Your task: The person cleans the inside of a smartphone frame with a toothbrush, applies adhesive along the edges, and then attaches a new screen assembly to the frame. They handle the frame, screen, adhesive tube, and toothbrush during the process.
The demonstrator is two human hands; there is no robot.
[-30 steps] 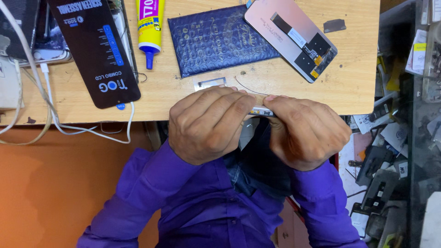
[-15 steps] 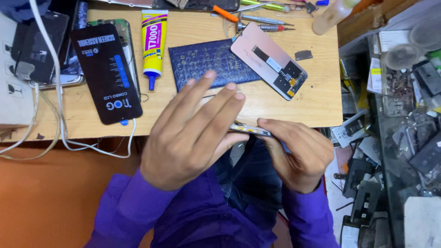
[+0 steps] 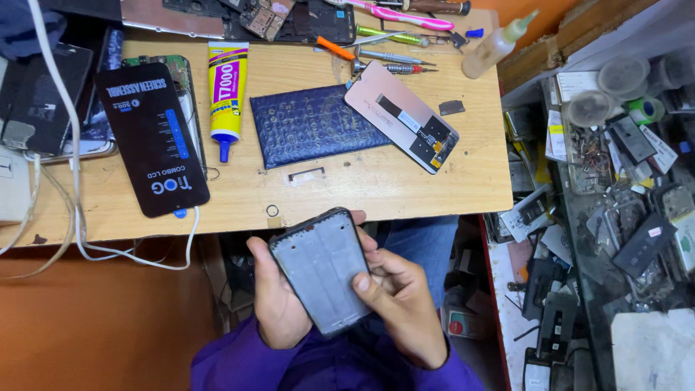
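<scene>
A grey phone middle frame (image 3: 322, 271), flat and matt with rounded corners and a dark rim, is held in both hands below the near edge of the wooden table (image 3: 478, 181). It is cradled from underneath and along one long side by the left hand (image 3: 279, 300), whose fingers are curled closed round that edge. The opposite long side is gripped by the right hand (image 3: 402, 304), with the thumb pressed flat on the frame's grey face and the fingers wrapped behind it. Both grips are closed firmly on the frame.

Just beyond the held frame, a small metal ring (image 3: 272, 210) and a thin bracket-shaped strip (image 3: 306, 174) lie on the bare wood. Farther out, a quilted dark blue pouch (image 3: 315, 124) is overlapped at one corner by a pinkish display panel (image 3: 400, 116) with a black flex cable. Beside the pouch lie a yellow glue tube (image 3: 226, 90) and a glossy black screen box (image 3: 152, 137).
</scene>
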